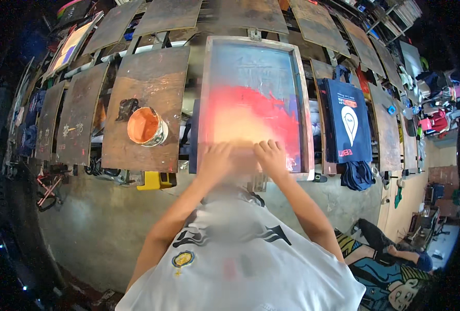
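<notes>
A wooden-framed printing screen [303, 103] lies on a board in front of me, its mesh blue-grey at the far end. Red-orange ink [248, 106] covers the middle and near part of the mesh, with a ragged edge on the right. At the near end of the frame, my left hand [217, 158] and my right hand [270, 155] are closed over the top of a squeegee [244, 151], side by side. The squeegee's middle is blurred, and its blade cannot be made out. Dark blue fabric [193, 137] shows beside the frame's left edge.
Left of the screen, a bucket with orange ink [146, 127] and a crumpled black lump [127, 109] rest on a brown board [155, 67]. To the right hang printed navy bags [348, 122]. A yellow stool [155, 180] stands below the boards. Another person [396, 249] is at lower right.
</notes>
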The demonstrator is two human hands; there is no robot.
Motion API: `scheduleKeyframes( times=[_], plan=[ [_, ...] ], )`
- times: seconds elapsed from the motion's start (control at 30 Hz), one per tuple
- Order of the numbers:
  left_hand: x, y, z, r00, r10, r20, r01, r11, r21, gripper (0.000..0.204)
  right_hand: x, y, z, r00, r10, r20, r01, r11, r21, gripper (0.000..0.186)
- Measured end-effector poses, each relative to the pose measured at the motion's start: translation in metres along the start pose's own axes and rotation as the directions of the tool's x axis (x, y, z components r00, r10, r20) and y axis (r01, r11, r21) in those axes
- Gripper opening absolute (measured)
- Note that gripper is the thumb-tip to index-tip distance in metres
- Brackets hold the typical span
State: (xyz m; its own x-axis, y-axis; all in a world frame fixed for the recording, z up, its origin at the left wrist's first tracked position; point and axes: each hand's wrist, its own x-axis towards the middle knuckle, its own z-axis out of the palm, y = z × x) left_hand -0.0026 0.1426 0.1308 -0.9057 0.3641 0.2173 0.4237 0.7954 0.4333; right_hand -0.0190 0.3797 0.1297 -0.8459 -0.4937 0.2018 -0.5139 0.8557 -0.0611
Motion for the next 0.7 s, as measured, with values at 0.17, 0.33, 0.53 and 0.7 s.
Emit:
scheduleKeyframes(
  times=[0.17,0.33,0.53,0.7],
  plan=[
    [-0.032,0.012,-0.007,0.99,0.09,0.111,-0.095,0.994,0.044,0.054,-0.024,-0.003,-0.01,0.994,-0.069,-0.08,0.076,0.994,0.084,0.038],
    [-0.038,0.02,0.012,0.987,0.062,0.147,-0.06,0.998,-0.02,0.054,-0.03,0.007,-0.002,0.997,-0.039,-0.074,0.051,0.984,0.168,0.036],
    [-0.035,0.02,0.021,0.967,0.005,0.257,0.073,0.954,-0.292,0.055,-0.03,0.022,0.002,0.996,-0.053,-0.071,0.066,0.98,0.19,0.03],
    [-0.033,0.023,0.04,0.932,-0.008,0.362,0.12,0.95,-0.288,0.052,-0.028,0.035,0.002,0.995,-0.099,0.012,0.095,0.98,0.174,0.034]
  ],
)
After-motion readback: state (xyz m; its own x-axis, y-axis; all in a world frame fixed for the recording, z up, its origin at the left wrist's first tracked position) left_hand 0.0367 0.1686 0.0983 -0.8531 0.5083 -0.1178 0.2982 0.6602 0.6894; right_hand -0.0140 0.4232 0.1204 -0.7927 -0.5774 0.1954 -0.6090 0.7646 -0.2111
